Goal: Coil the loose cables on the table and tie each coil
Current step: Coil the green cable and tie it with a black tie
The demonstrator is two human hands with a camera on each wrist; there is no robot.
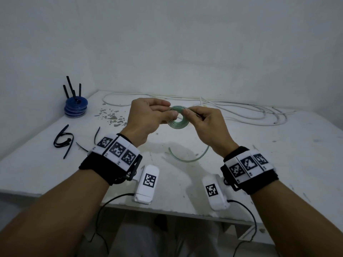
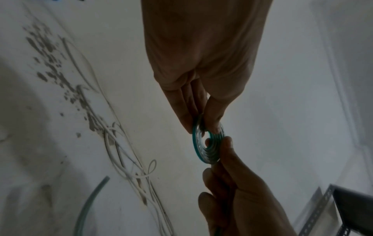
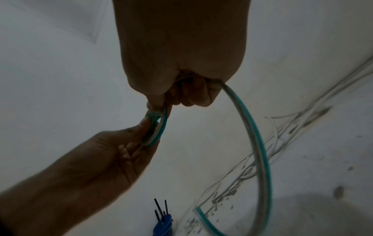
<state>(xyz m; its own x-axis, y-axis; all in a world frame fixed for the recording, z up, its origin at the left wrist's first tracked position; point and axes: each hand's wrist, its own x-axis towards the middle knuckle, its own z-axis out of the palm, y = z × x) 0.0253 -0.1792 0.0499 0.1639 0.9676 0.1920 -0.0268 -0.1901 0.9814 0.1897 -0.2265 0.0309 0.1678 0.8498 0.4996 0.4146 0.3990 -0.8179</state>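
Observation:
A small flat coil of clear green cable (image 1: 178, 117) is held in the air above the table's middle. My left hand (image 1: 148, 117) pinches the coil's left rim between thumb and fingers. My right hand (image 1: 204, 123) pinches the right rim, with the cable's free tail (image 1: 189, 159) running through its curled fingers and arcing down to the table. The left wrist view has the coil (image 2: 206, 143) edge-on between both hands. From the right wrist, the tail (image 3: 260, 153) loops out of my fist to its cut end. A loose white cable (image 1: 232, 110) lies tangled along the table's far side.
Several black ties (image 1: 63, 140) lie on the table's left part. A stack of blue discs (image 1: 76, 107) with black ties standing in it sits at the far left corner. The white table (image 1: 278, 164) meets the wall behind; its front edge is near my forearms.

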